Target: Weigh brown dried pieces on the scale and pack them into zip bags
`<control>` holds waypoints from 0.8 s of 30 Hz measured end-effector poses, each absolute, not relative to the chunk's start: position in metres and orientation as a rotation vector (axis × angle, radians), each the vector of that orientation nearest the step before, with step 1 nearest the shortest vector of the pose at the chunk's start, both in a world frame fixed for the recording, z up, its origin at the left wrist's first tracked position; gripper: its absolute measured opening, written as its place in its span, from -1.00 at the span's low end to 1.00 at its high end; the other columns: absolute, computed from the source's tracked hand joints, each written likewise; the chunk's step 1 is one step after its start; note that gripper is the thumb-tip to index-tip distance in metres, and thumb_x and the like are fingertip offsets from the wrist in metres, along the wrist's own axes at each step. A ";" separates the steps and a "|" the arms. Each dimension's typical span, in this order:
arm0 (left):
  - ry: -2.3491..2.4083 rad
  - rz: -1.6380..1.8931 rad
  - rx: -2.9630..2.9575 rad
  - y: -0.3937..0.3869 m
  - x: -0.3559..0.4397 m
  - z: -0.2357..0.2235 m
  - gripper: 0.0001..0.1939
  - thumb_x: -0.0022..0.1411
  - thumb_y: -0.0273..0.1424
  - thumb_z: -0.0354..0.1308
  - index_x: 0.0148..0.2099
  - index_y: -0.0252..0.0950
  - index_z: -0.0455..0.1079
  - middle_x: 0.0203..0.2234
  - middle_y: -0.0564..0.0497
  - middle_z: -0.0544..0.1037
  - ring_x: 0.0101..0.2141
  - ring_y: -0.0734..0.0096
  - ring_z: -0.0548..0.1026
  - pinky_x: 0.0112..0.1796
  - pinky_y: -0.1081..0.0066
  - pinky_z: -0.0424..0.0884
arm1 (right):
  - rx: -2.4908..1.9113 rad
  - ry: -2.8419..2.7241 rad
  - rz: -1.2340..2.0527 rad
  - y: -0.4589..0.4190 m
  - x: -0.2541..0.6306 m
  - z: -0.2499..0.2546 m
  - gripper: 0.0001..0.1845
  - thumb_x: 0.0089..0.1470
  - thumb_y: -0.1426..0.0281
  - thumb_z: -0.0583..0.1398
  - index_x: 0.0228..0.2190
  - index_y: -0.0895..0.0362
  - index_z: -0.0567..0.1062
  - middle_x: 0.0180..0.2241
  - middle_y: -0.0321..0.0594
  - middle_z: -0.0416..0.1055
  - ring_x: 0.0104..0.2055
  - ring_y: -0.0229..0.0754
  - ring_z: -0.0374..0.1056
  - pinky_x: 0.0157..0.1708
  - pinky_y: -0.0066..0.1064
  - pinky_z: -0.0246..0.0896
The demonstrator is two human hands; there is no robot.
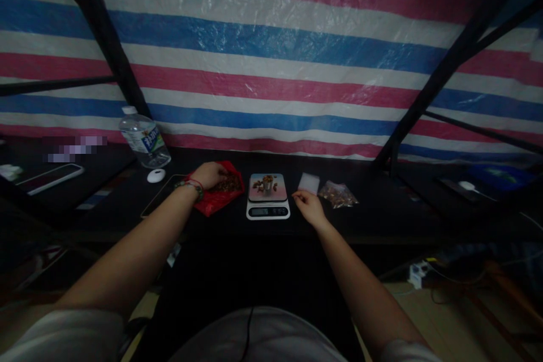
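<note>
My left hand [211, 174] reaches into an open red bag [208, 205] of small brown dried pieces [229, 183]. Its fingers are bent together among the pieces, and their tips are hidden. Right of the bag sits a white digital scale [268, 204] with a display at its front. A small metal cup [267, 185] filled with brown pieces stands on its platform, with more pieces around it. My right hand [309, 205] rests just right of the scale, fingers curled in, nothing visible in them. Beyond it lie a stack of clear plastic bags [309, 182] and a filled clear bag [338, 194].
A large clear bottle [145, 138] stands at the back left, with a white rounded object [156, 175] before it. A dark flat phone-like object [163, 197] lies partly under my left arm. Black metal bars [428, 90] flank the black table [382, 215]; striped sheeting hangs behind.
</note>
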State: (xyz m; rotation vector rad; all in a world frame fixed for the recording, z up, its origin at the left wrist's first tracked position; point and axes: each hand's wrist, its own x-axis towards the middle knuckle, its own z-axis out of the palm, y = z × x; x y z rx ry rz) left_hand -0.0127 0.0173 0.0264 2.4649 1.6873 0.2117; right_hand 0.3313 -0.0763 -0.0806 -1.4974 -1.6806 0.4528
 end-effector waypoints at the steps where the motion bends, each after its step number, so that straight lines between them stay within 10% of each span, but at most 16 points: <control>1: 1.628 0.248 2.478 0.013 -0.005 0.028 -0.68 0.08 -0.28 0.07 -0.15 -0.20 0.54 -0.27 -0.01 0.60 -0.27 0.30 0.51 -0.22 0.46 0.34 | -1.498 -1.682 0.451 -0.076 0.331 -0.081 -0.72 0.00 0.30 0.08 -0.33 0.11 0.55 -0.44 -0.25 0.49 -0.44 -0.21 0.33 -0.40 -0.43 0.17; 24: 1.386 0.720 2.305 -0.026 0.076 -0.003 -0.61 0.20 -0.36 0.05 0.08 -0.29 0.35 -0.14 -0.06 0.55 -0.16 0.34 0.51 -0.13 0.45 0.37 | -1.553 -1.718 0.427 -0.081 0.328 -0.073 -0.73 0.03 0.33 0.08 -0.31 0.09 0.55 -0.47 -0.29 0.47 -0.47 -0.24 0.30 -0.43 -0.45 0.15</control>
